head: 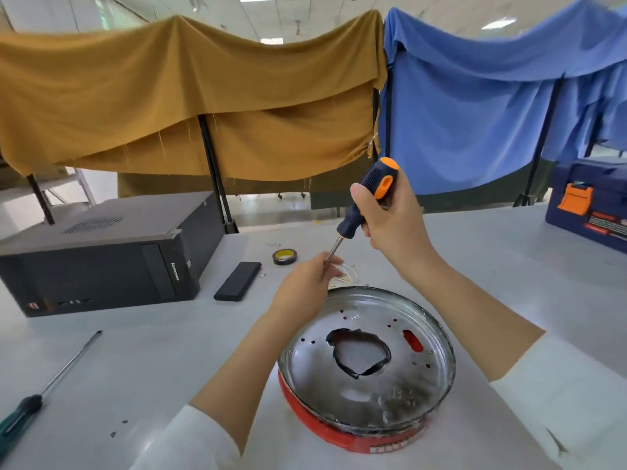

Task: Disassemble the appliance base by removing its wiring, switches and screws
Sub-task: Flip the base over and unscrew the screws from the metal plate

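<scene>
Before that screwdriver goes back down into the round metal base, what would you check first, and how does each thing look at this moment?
1. Handle grip: right hand is wrapped round the orange and navy screwdriver. Ok.
2. Tip ready: left hand pinches the shaft near the tip, and the fingers hide the tip. Cannot tell.
3. Tool on a screw: the screwdriver is held up, above the table behind the appliance base, not in it. Not ok.
4. Base steadied: neither hand holds it; it rests on the table alone. Not ok.
5. Screws left in the metal plate: small holes show, heads too small to tell. Cannot tell.
6. Loose wires lie behind the base, out of the way. Ok.
</scene>
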Tool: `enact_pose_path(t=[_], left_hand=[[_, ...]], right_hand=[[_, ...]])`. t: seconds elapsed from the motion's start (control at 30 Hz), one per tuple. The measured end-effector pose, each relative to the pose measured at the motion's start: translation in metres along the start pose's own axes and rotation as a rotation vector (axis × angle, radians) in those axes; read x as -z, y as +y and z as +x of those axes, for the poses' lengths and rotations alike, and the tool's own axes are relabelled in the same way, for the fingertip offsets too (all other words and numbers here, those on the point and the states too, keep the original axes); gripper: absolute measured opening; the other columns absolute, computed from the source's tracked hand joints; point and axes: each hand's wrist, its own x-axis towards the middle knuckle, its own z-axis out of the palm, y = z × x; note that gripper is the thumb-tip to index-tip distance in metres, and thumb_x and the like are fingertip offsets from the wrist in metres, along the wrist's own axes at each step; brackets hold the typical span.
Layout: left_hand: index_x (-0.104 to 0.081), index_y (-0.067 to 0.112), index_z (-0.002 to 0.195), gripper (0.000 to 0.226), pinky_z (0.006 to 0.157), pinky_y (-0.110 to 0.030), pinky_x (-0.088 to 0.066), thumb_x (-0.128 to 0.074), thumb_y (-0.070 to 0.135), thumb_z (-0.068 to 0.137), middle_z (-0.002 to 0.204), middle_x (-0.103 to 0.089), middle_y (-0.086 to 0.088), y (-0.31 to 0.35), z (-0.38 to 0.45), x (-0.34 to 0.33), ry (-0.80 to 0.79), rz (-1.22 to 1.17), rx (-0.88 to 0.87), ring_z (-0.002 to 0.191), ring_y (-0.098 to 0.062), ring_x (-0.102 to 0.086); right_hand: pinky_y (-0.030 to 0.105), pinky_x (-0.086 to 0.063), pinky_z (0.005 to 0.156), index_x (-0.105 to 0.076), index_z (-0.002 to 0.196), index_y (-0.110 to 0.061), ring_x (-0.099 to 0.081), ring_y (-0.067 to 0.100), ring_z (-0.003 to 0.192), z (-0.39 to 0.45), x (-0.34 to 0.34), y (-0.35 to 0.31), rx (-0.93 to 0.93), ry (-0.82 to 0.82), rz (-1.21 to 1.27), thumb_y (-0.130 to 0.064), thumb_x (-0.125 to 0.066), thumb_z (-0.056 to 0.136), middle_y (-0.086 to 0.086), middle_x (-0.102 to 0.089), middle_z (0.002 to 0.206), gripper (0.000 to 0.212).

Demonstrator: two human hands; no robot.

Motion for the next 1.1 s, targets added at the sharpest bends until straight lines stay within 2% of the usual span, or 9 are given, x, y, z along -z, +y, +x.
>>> enact_pose_path(t=[0.07,0.13,0.23,0.33,0.4,0.53,0.67,0.87,1.1], left_hand=[[-0.056,0.019,0.093,0.016,0.084,-0.038,-0.052,-0.041,0.018,0.099,0.085,-0.071,0.007,0.006,0.004,-0.005,-0.032,-0.266,0.041,0.082,-0.016,-0.068],[-0.057,0.016,0.091,0.014,0.082,-0.033,-0.052,-0.045,0.018,0.097,0.083,-0.072,0.005,0.006,0.008,-0.012,-0.085,-0.352,0.023,0.080,-0.012,-0.069],[-0.058,0.024,0.109,0.021,0.085,-0.023,-0.047,-0.058,0.031,0.090,0.105,-0.068,0.012,-0.005,0.015,-0.021,-0.180,-0.203,-0.031,0.099,-0.005,-0.061],[-0.045,0.027,0.133,0.053,0.102,-0.026,-0.035,-0.063,0.038,0.085,0.136,-0.049,0.007,-0.028,0.022,-0.021,-0.209,0.160,-0.031,0.124,-0.011,-0.044],[-0.035,0.025,0.142,0.061,0.107,-0.030,-0.032,-0.061,0.034,0.087,0.145,-0.039,0.005,-0.044,0.023,-0.019,-0.216,0.276,0.040,0.132,-0.014,-0.037],[-0.042,0.020,0.139,0.046,0.103,-0.028,-0.033,-0.050,0.019,0.094,0.142,-0.046,-0.002,-0.066,0.018,-0.024,-0.243,0.274,0.183,0.127,-0.021,-0.044],[-0.050,0.019,0.132,0.038,0.094,-0.025,-0.035,-0.044,0.016,0.095,0.134,-0.054,-0.006,-0.071,0.017,-0.029,-0.217,0.313,0.147,0.121,-0.024,-0.048],[-0.049,0.021,0.134,0.039,0.094,-0.026,-0.036,-0.043,0.016,0.095,0.135,-0.053,-0.006,-0.073,0.018,-0.030,-0.196,0.332,0.128,0.122,-0.026,-0.047],[-0.049,0.021,0.134,0.039,0.093,-0.026,-0.037,-0.044,0.017,0.095,0.134,-0.054,-0.007,-0.076,0.019,-0.032,-0.188,0.338,0.134,0.121,-0.026,-0.048]], right_hand=[[0.027,-0.045,0.057,-0.041,0.089,-0.035,-0.059,0.026,0.072,0.005,-0.004,-0.002,0.041,-0.020,-0.004,-0.035,-0.060,0.089,0.007,-0.055,0.080,0.019],[0.037,-0.052,0.065,-0.039,0.092,-0.035,-0.064,0.026,0.078,0.009,-0.006,-0.002,0.096,-0.054,-0.105,-0.040,-0.059,0.088,0.009,-0.060,0.083,0.022],[0.024,-0.049,0.055,-0.036,0.088,-0.039,-0.058,0.005,0.062,0.014,-0.009,0.002,0.210,-0.066,-0.296,-0.046,-0.056,0.088,-0.010,-0.055,0.067,0.022],[0.017,-0.044,0.045,-0.036,0.087,-0.037,-0.055,0.003,0.055,0.016,-0.010,0.012,0.246,-0.052,-0.311,-0.043,-0.057,0.089,-0.014,-0.049,0.059,0.022],[0.017,-0.045,0.046,-0.037,0.092,-0.032,-0.056,0.002,0.058,0.017,-0.009,0.020,0.242,-0.035,-0.339,-0.040,-0.058,0.089,-0.013,-0.049,0.062,0.023],[0.012,-0.043,0.048,-0.035,0.091,-0.034,-0.056,-0.002,0.060,0.016,-0.008,0.037,0.228,-0.001,-0.372,-0.037,-0.058,0.091,-0.014,-0.048,0.062,0.023],[0.016,-0.045,0.048,-0.036,0.096,-0.031,-0.055,0.000,0.064,0.019,-0.007,0.045,0.216,0.015,-0.408,-0.040,-0.056,0.090,-0.014,-0.049,0.065,0.023],[0.022,-0.046,0.047,-0.036,0.097,-0.029,-0.055,0.007,0.057,0.021,-0.006,0.051,0.216,0.012,-0.461,-0.041,-0.055,0.090,-0.013,-0.049,0.066,0.024],[0.012,-0.042,0.047,-0.035,0.096,-0.028,-0.054,-0.003,0.063,0.024,-0.004,0.054,0.236,0.042,-0.436,-0.038,-0.057,0.091,-0.014,-0.047,0.065,0.025]])
